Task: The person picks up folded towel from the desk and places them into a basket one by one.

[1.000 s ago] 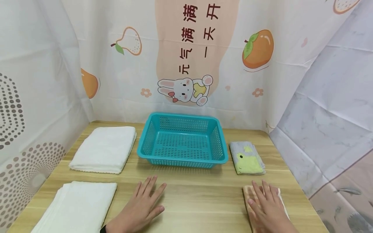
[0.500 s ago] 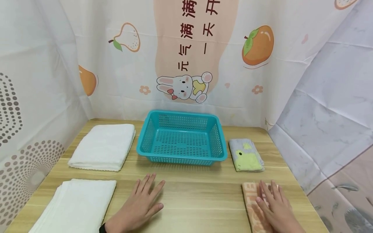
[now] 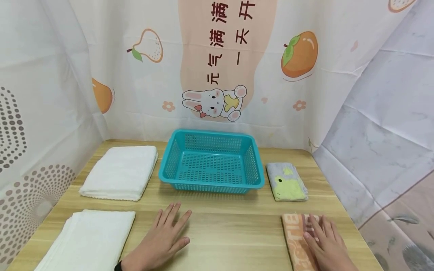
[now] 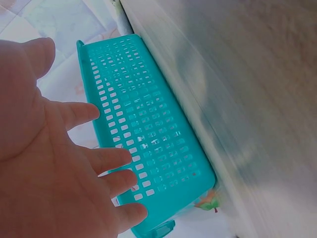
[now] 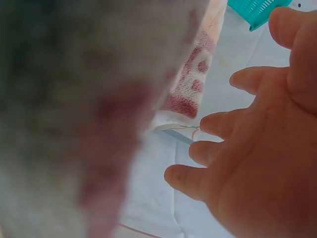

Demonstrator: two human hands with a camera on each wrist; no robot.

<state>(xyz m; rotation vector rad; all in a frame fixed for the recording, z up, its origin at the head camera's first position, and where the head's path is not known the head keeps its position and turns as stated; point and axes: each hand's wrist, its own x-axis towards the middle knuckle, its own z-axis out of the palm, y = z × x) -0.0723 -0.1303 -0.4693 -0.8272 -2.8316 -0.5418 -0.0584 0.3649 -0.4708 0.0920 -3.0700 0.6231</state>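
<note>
My left hand point(image 3: 161, 241) is spread with straight fingers over the wooden table, in front of the teal perforated basket point(image 3: 211, 186) and right of a folded white towel point(image 3: 91, 241). In the left wrist view its palm shows bare, holding nothing. My right hand point(image 3: 327, 242) lies over the right part of a folded orange and cream towel point(image 3: 296, 241) with lettering, fingers extended and partly hiding it. The right wrist view shows that palm with nothing in it, beside the towel's red-patterned edge point(image 5: 190, 84).
A second folded white towel point(image 3: 120, 173) lies at the back left of the wooden table point(image 3: 234, 233). Right of the basket is a small folded grey and green towel point(image 3: 287, 182). Printed curtains point(image 3: 135, 94) hang behind and along both sides.
My right hand has shifted to the right across the orange towel, uncovering more of its lettering. The left hand has stayed almost in place, and the head view has tilted slightly.
</note>
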